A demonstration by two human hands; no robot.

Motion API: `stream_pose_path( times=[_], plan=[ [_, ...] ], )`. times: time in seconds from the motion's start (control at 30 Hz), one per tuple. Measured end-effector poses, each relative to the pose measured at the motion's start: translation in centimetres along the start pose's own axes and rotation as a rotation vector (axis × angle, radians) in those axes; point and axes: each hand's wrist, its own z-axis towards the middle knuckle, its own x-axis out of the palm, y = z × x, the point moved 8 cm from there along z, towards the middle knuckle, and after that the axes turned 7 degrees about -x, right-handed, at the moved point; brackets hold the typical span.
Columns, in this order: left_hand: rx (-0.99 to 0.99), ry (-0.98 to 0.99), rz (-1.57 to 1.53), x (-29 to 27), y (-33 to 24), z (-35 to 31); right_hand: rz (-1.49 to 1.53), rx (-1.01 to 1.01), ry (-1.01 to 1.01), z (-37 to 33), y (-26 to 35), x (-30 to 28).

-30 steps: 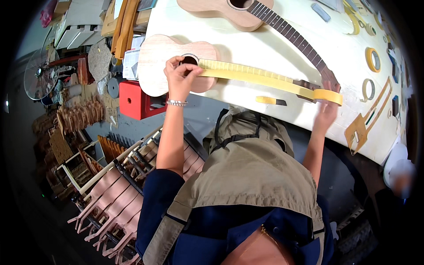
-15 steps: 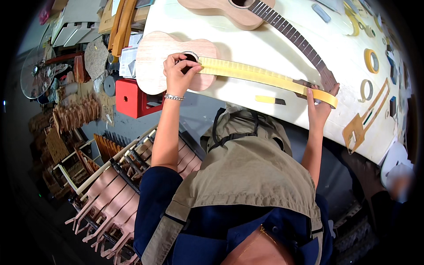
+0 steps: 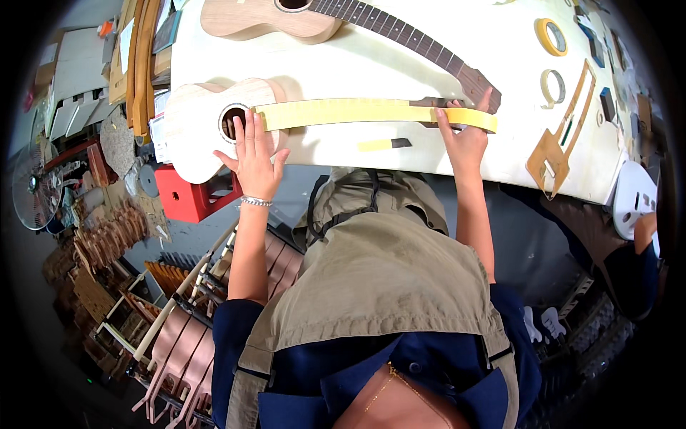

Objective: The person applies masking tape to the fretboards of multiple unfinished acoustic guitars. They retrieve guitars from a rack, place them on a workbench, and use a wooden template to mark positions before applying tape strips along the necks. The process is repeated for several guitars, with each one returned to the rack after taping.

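Left hand [image 3: 259, 168]: fingers spread, fingertips on the left end of the yellow tape strip [image 3: 336, 113], beside the soundhole [image 3: 231, 124]. Right hand [image 3: 466, 145]: thumb and fingers clamped on the yellow tape roll [image 3: 480, 119] at the headstock end. Strip runs along the neck of the near ukulele [image 3: 189, 132], on the white table [image 3: 314, 75]. Second ukulele [image 3: 268, 21] lies far side; yellow-and-black hand tool [image 3: 384, 144] near edge.

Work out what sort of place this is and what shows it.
Probably a stringed-instrument workshop: a pale wooden guitar-shaped instrument partly covered with yellow tape lies on a white table, a second pale wooden instrument lies beyond it, and curved pinkish wooden pieces stand at lower left.
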Motion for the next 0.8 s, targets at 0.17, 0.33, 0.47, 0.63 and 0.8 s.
stream_pose_path(
  times=[0.17, 0.33, 0.47, 0.63, 0.8],
  plan=[
    [-0.069, 0.082, 0.032, 0.7, -5.0, -0.1, -0.158, -0.134, -0.048, -0.3, 0.3, 0.2],
    [0.289, 0.262, -0.323, 2.1, -21.0, -1.0, -0.179, -0.142, -0.001, -0.4, 0.3, 1.1],
    [0.522, 0.099, -0.558, 2.2, -22.1, -2.3, -0.082, -0.131, -0.029, -1.0, -0.3, 1.0],
    [0.195, 0.316, -0.264, 3.3, -18.6, -0.4, -0.071, -0.125, -0.027, -1.1, -0.3, 1.0],
    [-0.074, 0.311, -0.88, 0.4, -18.4, 2.3, -0.05, -0.126, -0.027, -1.1, -0.1, 1.3]
  ],
)
